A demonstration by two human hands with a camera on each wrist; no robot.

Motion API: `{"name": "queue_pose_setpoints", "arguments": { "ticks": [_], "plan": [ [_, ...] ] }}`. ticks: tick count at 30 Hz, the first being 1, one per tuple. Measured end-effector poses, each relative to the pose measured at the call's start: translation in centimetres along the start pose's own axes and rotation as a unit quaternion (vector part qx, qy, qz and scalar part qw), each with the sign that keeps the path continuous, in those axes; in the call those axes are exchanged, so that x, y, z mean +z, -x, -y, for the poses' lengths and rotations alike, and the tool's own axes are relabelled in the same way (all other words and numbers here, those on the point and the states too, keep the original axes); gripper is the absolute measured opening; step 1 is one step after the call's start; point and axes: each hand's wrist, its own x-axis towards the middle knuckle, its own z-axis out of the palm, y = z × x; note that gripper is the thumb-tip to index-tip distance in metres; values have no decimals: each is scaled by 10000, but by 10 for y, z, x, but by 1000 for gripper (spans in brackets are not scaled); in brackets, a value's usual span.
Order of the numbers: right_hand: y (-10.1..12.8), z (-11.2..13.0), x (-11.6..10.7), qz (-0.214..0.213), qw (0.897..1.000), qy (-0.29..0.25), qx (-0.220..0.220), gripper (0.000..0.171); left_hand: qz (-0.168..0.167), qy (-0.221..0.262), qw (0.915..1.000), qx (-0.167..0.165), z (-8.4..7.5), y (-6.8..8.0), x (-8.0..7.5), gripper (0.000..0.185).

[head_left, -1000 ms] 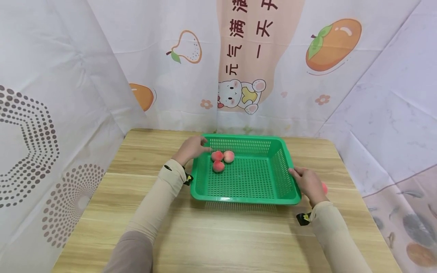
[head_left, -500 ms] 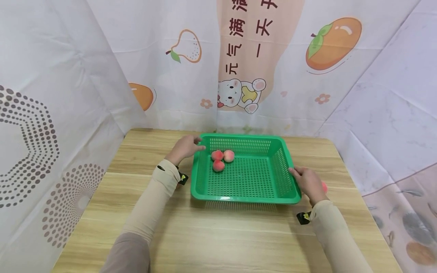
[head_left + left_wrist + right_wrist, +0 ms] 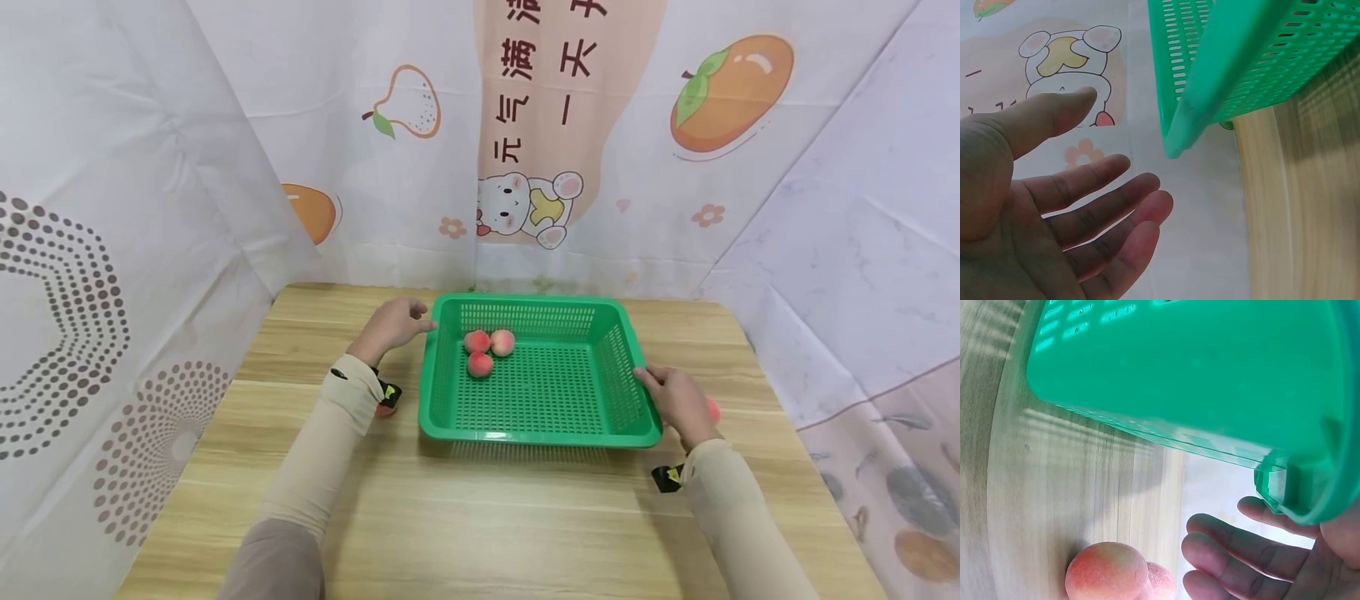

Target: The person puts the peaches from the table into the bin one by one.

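Three peaches (image 3: 478,364) sit close together at the left end of a green perforated basket (image 3: 480,436) on the table. My left hand (image 3: 396,323) is just outside the basket's left rim. In the left wrist view its fingers (image 3: 1094,200) are spread, loosely bent and hold nothing, apart from the rim. My right hand (image 3: 675,404) is at the right rim, its thumb against the edge. The right wrist view shows its other fingers (image 3: 1241,556) extended loosely below the rim. Two peaches (image 3: 1107,572) lie on the table beside this hand, mostly hidden in the head view.
Another peach (image 3: 386,410) shows partly under the left wrist's black camera (image 3: 390,394). The wooden table (image 3: 495,525) runs back to a printed white curtain (image 3: 345,167), with more curtain at both sides.
My left hand has moved left, from over the basket's rim to outside it. A peach beside the left wrist has come into view. The right hand stays at the right rim.
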Motion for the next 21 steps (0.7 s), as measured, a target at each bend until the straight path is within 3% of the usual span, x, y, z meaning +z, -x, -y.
{"name": "queue_pose_setpoints", "arguments": {
  "ticks": [21],
  "plan": [
    [0, 2, 0, 68, 9999, -78, 92, 67, 51, -41, 9997, -226, 21, 8, 3, 51]
  ]
}}
